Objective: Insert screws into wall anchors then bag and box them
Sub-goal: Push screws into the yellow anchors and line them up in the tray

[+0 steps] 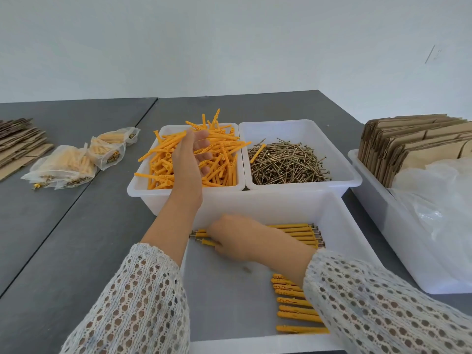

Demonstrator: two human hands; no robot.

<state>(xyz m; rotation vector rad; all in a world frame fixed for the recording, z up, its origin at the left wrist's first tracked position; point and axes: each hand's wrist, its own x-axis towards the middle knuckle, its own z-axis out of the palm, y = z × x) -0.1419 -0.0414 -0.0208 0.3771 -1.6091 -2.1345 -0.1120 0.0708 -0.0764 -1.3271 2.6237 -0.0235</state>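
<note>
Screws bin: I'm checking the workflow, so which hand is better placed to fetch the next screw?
Probably the right hand: it is nearer the screws bin, pinching only an assembled anchor. The left hand grips loose anchors.

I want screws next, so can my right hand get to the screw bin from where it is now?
Probably yes. The right hand is low in the front tray, touching assembled anchors. The screw bin sits just beyond, open-topped, with nothing over the screws.
</note>
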